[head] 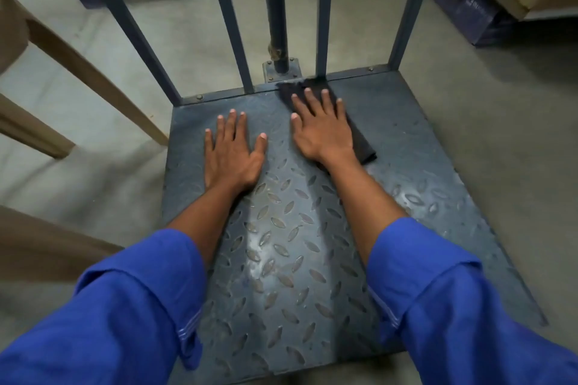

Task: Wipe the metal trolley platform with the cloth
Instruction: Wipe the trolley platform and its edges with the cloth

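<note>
The right hand's fingers (316, 103) lie straight and spread, pressed flat on a dark cloth (359, 141), gripping nothing; the cloth sits at the far edge of the trolley platform (281, 244), its far end seemingly touching the base of an upright bar (323, 9). The right hand (319, 131) rests palm down, forearm reaching out of a rolled blue sleeve (453, 306). The left hand (233, 153) is also flat and splayed, empty, on bare patterned metal just beside the cloth, arm extended likewise.
</note>
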Tool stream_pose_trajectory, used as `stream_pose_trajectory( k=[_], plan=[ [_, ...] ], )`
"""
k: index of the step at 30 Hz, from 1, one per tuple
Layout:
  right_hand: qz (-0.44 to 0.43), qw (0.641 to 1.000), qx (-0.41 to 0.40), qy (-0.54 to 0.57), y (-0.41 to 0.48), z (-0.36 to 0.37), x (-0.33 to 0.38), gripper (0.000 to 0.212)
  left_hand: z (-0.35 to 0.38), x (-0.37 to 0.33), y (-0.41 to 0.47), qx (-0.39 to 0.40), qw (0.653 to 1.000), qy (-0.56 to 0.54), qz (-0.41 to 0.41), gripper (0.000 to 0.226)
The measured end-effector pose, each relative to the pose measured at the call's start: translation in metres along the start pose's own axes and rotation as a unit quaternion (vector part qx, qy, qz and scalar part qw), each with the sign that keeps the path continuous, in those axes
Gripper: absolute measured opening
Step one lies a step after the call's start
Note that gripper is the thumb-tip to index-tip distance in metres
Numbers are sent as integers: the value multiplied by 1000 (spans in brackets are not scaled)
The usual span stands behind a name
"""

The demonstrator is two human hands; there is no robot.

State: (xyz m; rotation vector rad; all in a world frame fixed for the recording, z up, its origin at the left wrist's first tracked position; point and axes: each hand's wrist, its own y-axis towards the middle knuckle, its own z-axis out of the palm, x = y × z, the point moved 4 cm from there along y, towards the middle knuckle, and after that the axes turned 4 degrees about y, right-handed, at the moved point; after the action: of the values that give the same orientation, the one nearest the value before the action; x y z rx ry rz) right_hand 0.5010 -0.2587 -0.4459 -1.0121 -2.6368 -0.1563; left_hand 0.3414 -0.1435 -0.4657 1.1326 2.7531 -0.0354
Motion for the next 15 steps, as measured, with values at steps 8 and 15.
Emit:
stream_pose_trajectory(
  k=[8, 15],
  plan=[
    [19, 1000, -9, -2, -17, -9, -38, 60, -4, 23, -14, 3, 1000, -5, -3, 78],
    [37, 999, 13, 4, 11, 0, -14, 60, -9, 41, -20, 18, 1000, 11, -16, 76]
  ],
)
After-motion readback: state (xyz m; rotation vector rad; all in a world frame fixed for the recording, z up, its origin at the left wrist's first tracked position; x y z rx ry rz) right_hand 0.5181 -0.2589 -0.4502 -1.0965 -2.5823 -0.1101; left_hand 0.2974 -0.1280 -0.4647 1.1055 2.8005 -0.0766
